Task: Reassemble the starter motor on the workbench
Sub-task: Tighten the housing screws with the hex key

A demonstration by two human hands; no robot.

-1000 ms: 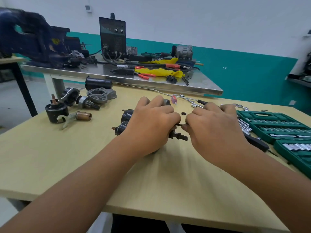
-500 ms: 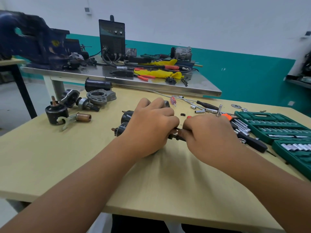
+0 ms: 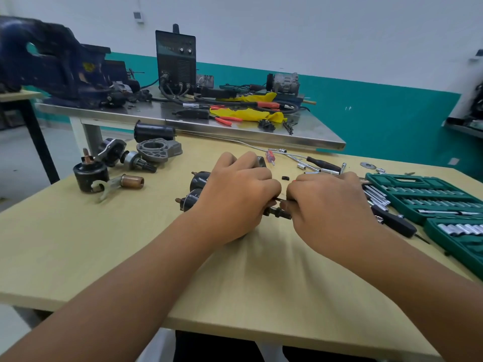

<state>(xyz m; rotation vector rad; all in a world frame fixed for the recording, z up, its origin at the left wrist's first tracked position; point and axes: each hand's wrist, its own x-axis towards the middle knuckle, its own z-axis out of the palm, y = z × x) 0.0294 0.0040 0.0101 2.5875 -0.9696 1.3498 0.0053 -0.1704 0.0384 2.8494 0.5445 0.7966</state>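
My left hand (image 3: 236,197) grips the black starter motor body (image 3: 196,190), which lies on its side in the middle of the wooden workbench (image 3: 130,257). Its threaded stud (image 3: 277,212) sticks out to the right, below my knuckles. My right hand (image 3: 329,205) is curled against that end of the motor; what its fingertips hold is hidden. Loose parts lie at the left: a black solenoid cap (image 3: 90,173), a copper plunger with a fork lever (image 3: 122,182), a grey nose housing (image 3: 159,150), a pinion gear (image 3: 136,161) and a black cylinder housing (image 3: 154,132).
Two green socket set cases (image 3: 423,197) lie open at the right with a black-handled driver (image 3: 394,222) beside them. Loose sockets and a ratchet extension (image 3: 321,164) lie behind my hands. A steel table (image 3: 235,126) behind carries a blue vise (image 3: 52,61), a welder (image 3: 175,61) and pliers.
My right hand has moved left from the tools and now presses against the stud end of the motor. The left hand has kept its grip in place.
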